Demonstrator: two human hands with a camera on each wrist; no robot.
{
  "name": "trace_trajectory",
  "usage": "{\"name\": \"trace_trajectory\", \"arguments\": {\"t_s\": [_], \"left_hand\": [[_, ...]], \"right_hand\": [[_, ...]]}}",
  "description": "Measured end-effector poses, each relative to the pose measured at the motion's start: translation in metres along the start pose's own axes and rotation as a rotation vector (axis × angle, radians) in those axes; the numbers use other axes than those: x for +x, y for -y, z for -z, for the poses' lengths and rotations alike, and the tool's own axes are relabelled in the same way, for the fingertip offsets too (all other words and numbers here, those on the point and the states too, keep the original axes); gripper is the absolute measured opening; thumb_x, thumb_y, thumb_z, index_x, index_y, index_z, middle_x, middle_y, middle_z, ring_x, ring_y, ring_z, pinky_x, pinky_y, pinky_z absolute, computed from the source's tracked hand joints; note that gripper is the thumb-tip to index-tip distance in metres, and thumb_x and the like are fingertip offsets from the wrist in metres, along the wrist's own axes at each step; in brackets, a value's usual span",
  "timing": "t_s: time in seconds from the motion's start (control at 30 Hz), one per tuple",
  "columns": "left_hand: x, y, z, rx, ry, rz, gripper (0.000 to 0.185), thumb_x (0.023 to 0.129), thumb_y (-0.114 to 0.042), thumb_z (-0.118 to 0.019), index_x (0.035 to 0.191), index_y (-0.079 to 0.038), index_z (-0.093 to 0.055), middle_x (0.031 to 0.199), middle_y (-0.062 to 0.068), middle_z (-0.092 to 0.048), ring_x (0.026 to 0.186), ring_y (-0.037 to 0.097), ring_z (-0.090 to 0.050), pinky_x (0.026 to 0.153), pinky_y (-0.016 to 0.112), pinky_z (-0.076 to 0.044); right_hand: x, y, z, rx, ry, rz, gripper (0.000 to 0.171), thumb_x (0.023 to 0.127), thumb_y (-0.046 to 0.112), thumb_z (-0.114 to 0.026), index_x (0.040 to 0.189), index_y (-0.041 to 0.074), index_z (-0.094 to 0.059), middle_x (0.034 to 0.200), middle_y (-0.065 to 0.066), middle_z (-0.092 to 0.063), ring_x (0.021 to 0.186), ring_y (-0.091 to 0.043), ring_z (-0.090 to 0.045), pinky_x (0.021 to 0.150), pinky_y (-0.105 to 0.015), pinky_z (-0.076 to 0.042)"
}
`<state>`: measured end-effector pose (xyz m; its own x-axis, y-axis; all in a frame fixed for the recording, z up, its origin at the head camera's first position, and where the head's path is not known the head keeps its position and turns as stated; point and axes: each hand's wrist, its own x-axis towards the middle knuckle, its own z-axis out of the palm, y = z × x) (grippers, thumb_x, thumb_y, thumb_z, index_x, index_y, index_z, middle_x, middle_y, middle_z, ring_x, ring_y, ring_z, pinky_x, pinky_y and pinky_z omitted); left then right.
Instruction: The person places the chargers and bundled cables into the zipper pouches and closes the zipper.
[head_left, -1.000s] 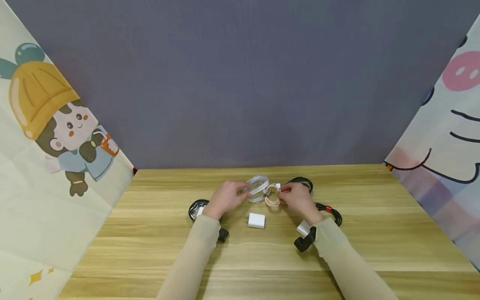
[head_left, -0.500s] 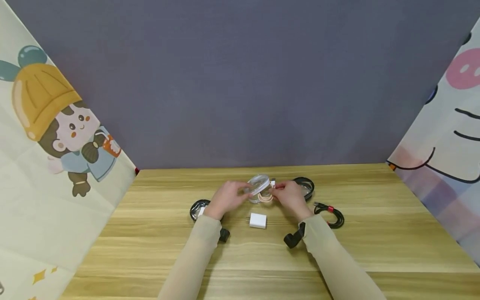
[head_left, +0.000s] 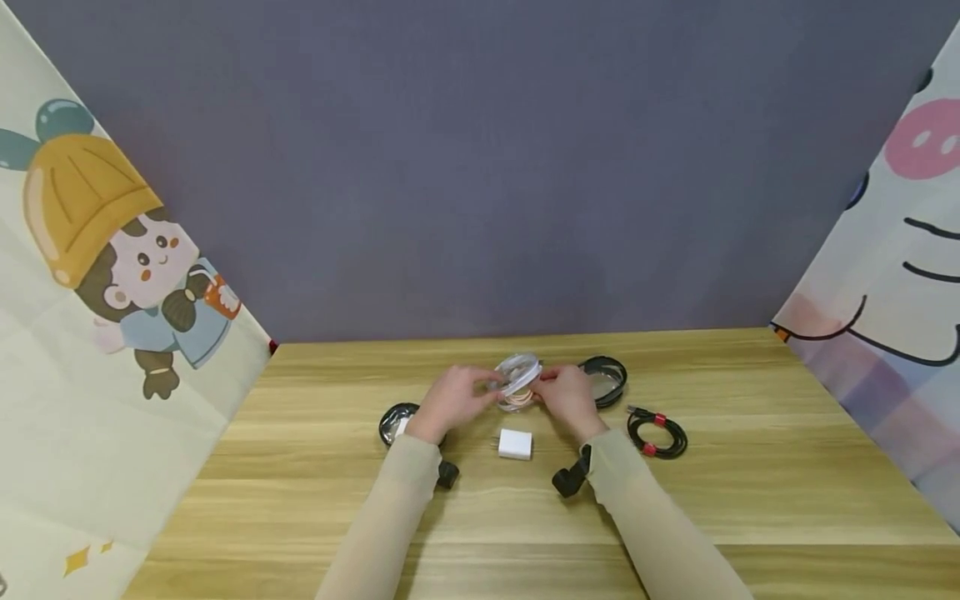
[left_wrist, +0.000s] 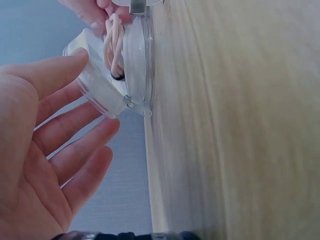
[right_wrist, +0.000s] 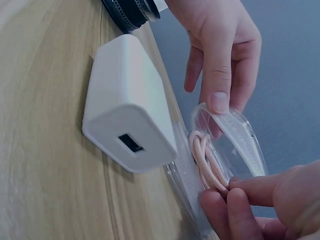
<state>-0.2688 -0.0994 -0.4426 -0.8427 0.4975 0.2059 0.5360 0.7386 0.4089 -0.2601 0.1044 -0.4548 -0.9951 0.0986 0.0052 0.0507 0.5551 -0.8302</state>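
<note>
A clear round zip case (head_left: 522, 362) stands at the back middle of the table with its lid tilted up. My left hand (head_left: 453, 404) pinches the lid between thumb and fingers; in the left wrist view, the lower fingers are spread apart. A pale pink coiled charging cable (right_wrist: 207, 165) lies between the lid and base of the case, and my right hand (head_left: 566, 396) pinches it by its coil. Its white-and-metal plug (left_wrist: 137, 6) sticks out past the case's edge in the left wrist view. In the head view, the right fingers partly hide the cable.
A white charger plug (head_left: 515, 444) lies in front of the case, between the forearms. To the right are a black round case (head_left: 621, 375) and a black coiled cable (head_left: 678, 440) with red ties. Another black-rimmed round case (head_left: 390, 421) sits left, partly behind the left wrist.
My right hand has moved left, carrying the pink cable from beside the clear case into it. My left hand has stayed on the lid.
</note>
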Motion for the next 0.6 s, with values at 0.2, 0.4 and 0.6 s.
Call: {"name": "trace_trajectory", "arguments": {"t_s": [0.2,0.4,0.6], "left_hand": [[-0.0012,0.0024,-0.0013,-0.015,-0.014,0.004,0.032,0.087,-0.037,-0.066,0.115,-0.023,-0.068,0.108,-0.004,-0.068,0.046,0.008,-0.043,0.05,0.026,-0.041],[-0.0006,0.003,-0.0021,-0.007,-0.027,0.003,0.033,0.086,-0.039,-0.066,0.115,-0.024,-0.068,0.109,-0.005,-0.068,0.05,0.008,-0.044,0.055,0.026,-0.042],[-0.0018,0.0012,-0.0002,-0.016,-0.016,0.009,0.033,0.086,-0.036,-0.067,0.116,-0.022,-0.068,0.109,-0.004,-0.068,0.048,0.009,-0.044,0.051,0.027,-0.042]], "right_hand": [[0.0011,-0.0008,-0.0067,-0.014,-0.013,0.02,0.024,0.083,0.023,-0.071,0.095,0.003,-0.072,0.077,-0.002,-0.069,0.066,-0.011,-0.062,0.06,-0.025,-0.051],[-0.0013,0.0008,-0.0073,0.047,0.034,0.017,0.023,0.082,0.017,-0.071,0.1,0.002,-0.07,0.077,-0.003,-0.067,0.065,-0.014,-0.062,0.055,-0.025,-0.05],[-0.0032,0.0007,-0.0056,-0.036,0.019,0.051,0.019,0.083,0.021,-0.071,0.095,0.006,-0.071,0.078,-0.001,-0.068,0.068,-0.014,-0.061,0.059,-0.027,-0.05]]}}
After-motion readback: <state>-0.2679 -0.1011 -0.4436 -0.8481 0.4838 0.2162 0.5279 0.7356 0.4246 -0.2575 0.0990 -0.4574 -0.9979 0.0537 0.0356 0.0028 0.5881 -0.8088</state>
